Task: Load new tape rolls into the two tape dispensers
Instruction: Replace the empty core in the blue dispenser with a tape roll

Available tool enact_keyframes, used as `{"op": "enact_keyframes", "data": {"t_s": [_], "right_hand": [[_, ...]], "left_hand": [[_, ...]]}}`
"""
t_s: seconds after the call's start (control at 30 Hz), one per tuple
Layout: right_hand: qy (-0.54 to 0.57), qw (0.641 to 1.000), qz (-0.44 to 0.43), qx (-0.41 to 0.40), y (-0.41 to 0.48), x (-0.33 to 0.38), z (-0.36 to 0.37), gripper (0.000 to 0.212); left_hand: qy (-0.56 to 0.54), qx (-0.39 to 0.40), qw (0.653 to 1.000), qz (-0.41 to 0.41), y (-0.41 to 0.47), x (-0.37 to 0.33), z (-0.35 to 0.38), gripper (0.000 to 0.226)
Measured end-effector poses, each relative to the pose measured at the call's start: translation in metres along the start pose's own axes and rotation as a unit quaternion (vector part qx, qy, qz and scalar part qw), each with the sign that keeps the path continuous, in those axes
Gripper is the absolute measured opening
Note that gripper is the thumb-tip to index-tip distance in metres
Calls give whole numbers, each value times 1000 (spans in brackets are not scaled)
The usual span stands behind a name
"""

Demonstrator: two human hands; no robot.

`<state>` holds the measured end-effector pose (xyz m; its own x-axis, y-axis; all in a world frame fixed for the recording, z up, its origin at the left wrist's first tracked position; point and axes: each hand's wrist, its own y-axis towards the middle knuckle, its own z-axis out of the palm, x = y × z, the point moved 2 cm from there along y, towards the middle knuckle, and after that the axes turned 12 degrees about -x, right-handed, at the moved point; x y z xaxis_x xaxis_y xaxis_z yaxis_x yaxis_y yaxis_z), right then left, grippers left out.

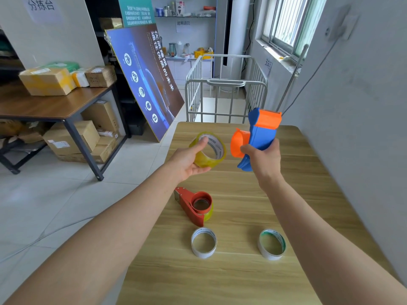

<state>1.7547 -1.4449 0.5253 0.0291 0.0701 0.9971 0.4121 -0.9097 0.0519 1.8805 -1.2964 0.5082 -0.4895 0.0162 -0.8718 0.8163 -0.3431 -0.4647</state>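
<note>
Now second dispenser being loaded, it seems: yellow tape roll (209,149) gripped in left hand (189,160), frame centre; blue dispenser (261,137) clasped by right hand (263,157) (orange hub facing roll). Next, roll core to be aligned onto hub.

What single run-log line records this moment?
left hand: holds yellow tape roll | right hand: holds blue dispenser | red dispenser: on table, loaded | two empty cores: on table
</note>
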Motion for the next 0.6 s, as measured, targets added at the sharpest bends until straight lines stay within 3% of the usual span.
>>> {"op": "enact_keyframes", "data": {"t_s": [0.2, 0.47, 0.6], "right_hand": [[1, 999, -7, 31, -3, 2, 3, 42], [-3, 999, 3, 35, -5, -3, 3, 39], [-7, 999, 8, 50, -5, -2, 3, 37]], "left_hand": [[0, 83, 997, 13, -1, 1, -1, 30], [116, -34, 989, 87, 0, 2, 2, 26], [90, 9, 993, 79, -2, 5, 5, 8]]}}
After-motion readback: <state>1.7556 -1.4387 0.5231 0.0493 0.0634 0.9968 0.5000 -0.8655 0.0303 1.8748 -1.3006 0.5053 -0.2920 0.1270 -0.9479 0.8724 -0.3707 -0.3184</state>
